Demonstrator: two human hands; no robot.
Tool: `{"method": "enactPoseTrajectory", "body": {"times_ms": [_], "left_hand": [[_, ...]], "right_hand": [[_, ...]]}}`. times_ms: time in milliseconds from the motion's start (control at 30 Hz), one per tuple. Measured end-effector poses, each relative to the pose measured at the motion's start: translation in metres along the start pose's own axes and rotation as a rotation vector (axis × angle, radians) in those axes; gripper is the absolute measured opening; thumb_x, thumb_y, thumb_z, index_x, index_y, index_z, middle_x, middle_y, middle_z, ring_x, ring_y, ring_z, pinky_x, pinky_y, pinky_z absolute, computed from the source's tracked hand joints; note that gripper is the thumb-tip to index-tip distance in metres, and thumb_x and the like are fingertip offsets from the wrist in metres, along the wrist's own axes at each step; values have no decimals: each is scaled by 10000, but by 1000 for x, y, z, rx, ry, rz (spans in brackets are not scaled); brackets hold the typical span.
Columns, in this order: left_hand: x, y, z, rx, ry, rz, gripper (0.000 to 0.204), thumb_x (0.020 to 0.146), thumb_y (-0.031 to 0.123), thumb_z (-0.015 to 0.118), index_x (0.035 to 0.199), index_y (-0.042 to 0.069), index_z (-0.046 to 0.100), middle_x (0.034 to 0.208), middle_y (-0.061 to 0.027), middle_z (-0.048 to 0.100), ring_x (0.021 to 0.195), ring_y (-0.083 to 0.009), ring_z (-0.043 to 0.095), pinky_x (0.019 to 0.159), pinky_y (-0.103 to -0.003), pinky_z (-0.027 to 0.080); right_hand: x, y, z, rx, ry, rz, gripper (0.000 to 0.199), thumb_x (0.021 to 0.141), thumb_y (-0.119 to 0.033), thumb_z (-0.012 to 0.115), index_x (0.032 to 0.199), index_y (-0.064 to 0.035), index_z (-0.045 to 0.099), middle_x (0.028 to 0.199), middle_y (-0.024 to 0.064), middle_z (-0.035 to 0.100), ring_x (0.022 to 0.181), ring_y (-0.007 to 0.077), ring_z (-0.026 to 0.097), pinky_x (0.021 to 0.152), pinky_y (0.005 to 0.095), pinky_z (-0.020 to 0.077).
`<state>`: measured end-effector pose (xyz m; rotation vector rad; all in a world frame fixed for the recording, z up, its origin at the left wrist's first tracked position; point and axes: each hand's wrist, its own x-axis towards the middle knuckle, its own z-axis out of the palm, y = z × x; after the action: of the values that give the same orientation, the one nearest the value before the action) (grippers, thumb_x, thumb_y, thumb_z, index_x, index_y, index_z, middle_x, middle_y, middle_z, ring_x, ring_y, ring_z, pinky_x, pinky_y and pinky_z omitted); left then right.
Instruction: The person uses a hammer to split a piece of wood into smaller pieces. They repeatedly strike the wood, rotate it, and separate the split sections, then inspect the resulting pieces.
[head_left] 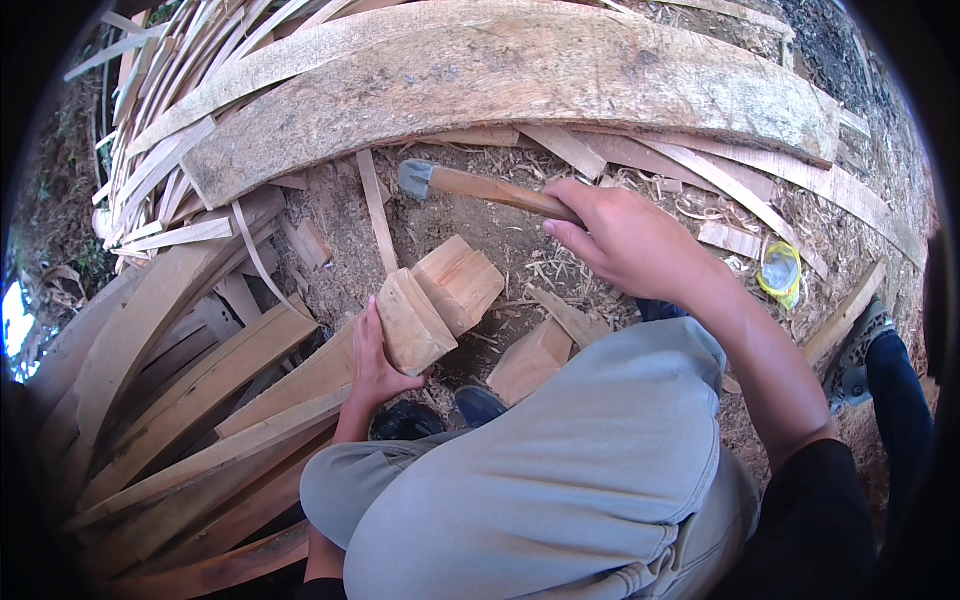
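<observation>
In my right hand [590,225] is the end of a wooden-handled tool [490,190] with a small, squarish grey metal head [415,179]. Whether it is a hatchet or a hammer I cannot tell. Its head is raised to the left, apart from the wood below. My left hand [375,360] grips a pale wood block [415,325] along its left side, the thumb at its near edge. Against that block's far right side sits another cut wood block [460,283], whose top faces are angled. How the two meet underneath is hidden.
A wide, curved plank [520,80] lies across the far side. Long boards [190,390] are piled at the left, thin strips [165,110] beyond them. Near my knee is another block [532,358]. A yellow-rimmed container [779,270] and another person's foot [855,350] are at the right, among shavings.
</observation>
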<state>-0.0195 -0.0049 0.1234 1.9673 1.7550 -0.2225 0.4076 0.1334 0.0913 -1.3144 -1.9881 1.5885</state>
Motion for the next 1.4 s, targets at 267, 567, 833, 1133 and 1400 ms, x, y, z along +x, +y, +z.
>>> {"method": "enactPoseTrajectory", "body": {"times_ms": [267, 567, 833, 1133, 1400], "left_hand": [[3, 1, -1, 31, 2, 35, 1476, 473, 338, 968, 1644, 23, 127, 1490, -266, 391, 1369, -461, 412, 1160, -554, 343], [1, -5, 2, 128, 61, 104, 1464, 451, 366, 956, 1628, -10, 170, 1475, -257, 428, 1346, -450, 430, 1138, -546, 351], [1, 0, 2, 99, 94, 106, 1464, 441, 355, 954, 1630, -1, 178, 1466, -256, 433, 1332, -449, 440, 1134, -544, 351], [2, 0, 3, 128, 79, 68, 1492, 413, 337, 958, 1633, 2, 168, 1456, -247, 432, 1332, -446, 437, 1136, -534, 350], [4, -4, 5, 128, 82, 71, 1498, 401, 317, 955, 1630, -9, 164, 1451, -252, 419, 1328, -448, 435, 1133, -539, 347]], "right_hand": [[2, -1, 2, 6, -30, 9, 293, 1063, -278, 544, 1156, -1, 556, 917, 241, 702, 888, 443, 692, 801, 548, 532], [1, -5, 2, -5, -28, 8, 297, 1063, -283, 546, 1169, -6, 559, 959, 244, 702, 946, 446, 680, 844, 546, 516], [2, -11, -1, -23, -28, 10, 297, 1062, -283, 548, 1175, -9, 564, 954, 250, 703, 934, 446, 684, 828, 544, 521], [3, -13, 1, -17, -32, -17, 285, 1065, -278, 542, 1150, -7, 561, 944, 245, 704, 922, 441, 690, 824, 541, 528], [3, -3, 8, -14, 12, -22, 308, 1040, -276, 592, 1223, -29, 589, 915, 234, 697, 879, 437, 683, 778, 518, 523]]}}
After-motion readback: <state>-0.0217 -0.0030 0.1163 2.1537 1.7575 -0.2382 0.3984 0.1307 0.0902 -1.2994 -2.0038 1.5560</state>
